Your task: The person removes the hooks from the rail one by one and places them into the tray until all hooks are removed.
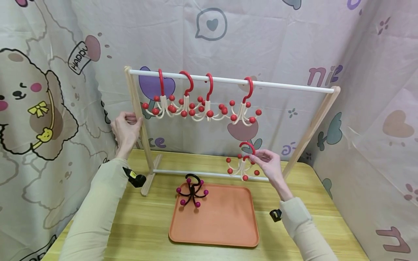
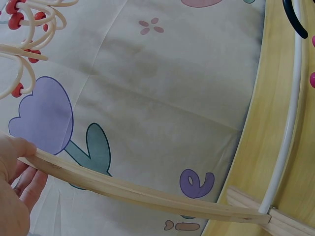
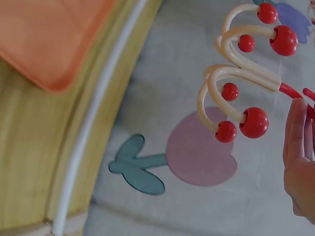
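My right hand (image 1: pixel 268 166) pinches the red hook of a cream multi-arm hanger with red ball tips (image 1: pixel 242 167), held in the air below the rack's top bar. In the right wrist view this hanger (image 3: pixel 251 78) shows its curved arms, and the fingers (image 3: pixel 298 132) lie at its hook. At the far left, my left hand (image 1: pixel 126 131) grips the rack's wooden left post (image 1: pixel 143 139) between thumb and fingers, also seen in the left wrist view, where the post (image 2: pixel 138 191) runs from the hand. Several matching red-hooked hangers (image 1: pixel 209 105) hang from the white top bar (image 1: pixel 287 84).
An orange tray (image 1: pixel 222 221) lies on the wooden table (image 1: pixel 140 224) in front of the rack. On its back left part sits a black hanger with magenta ball tips (image 1: pixel 192 190). A white lower bar (image 1: pixel 209 174) joins the posts. Printed curtains (image 1: pixel 261 32) surround the table.
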Tool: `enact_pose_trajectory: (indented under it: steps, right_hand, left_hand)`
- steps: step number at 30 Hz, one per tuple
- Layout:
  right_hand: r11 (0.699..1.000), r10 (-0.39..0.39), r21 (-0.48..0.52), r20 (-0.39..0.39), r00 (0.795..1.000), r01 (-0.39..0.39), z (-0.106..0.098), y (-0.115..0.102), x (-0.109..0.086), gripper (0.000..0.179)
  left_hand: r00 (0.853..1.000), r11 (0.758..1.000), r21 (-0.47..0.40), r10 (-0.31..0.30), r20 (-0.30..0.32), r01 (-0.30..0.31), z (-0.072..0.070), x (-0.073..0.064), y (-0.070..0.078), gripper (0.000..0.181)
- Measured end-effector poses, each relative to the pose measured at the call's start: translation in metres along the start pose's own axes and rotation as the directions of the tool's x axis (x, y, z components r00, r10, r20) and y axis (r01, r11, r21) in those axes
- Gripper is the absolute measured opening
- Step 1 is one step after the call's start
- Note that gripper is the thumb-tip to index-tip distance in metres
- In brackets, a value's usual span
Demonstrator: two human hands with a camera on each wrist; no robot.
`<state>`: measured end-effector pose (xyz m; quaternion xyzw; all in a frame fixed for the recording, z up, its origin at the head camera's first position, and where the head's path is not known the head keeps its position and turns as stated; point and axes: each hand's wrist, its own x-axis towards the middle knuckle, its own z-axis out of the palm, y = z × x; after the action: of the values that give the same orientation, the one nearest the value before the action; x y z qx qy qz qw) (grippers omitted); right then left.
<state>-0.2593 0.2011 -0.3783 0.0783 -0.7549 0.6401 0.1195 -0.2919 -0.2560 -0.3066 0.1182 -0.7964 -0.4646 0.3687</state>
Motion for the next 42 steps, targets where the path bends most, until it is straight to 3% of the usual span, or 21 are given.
enact_pose_trajectory:
  steps: [7,19,28,36,42]
  right_hand:
    - [0.995,-0.008,0.095,0.123,0.992,-0.004,0.019,0.017,-0.008,0.024]
    - [0.995,0.010,0.089,0.262,0.965,-0.035,0.046,0.035,-0.023,0.028]
    - [0.999,-0.022,0.049,0.308,0.951,0.007,0.057,0.047,-0.029,0.022]
    - [0.995,0.021,0.084,0.351,0.936,-0.054,0.066,0.056,-0.034,0.024]
    - [0.998,0.032,0.044,0.343,0.939,-0.050,0.071,0.063,-0.037,0.020]
  left_hand:
    - [1.000,1.000,0.000,0.024,-0.016,-0.024,0.001,-0.001,0.001,0.031]
    - [1.000,1.000,-0.012,0.026,-0.015,-0.026,0.001,-0.001,0.001,0.031]
    - [0.998,0.999,-0.003,0.046,-0.033,-0.046,0.002,-0.002,0.000,0.029]
    - [0.998,0.999,0.003,0.043,-0.035,-0.043,0.001,-0.001,0.000,0.029]
    - [0.998,0.999,0.001,0.048,-0.040,-0.048,0.000,-0.001,0.000,0.028]
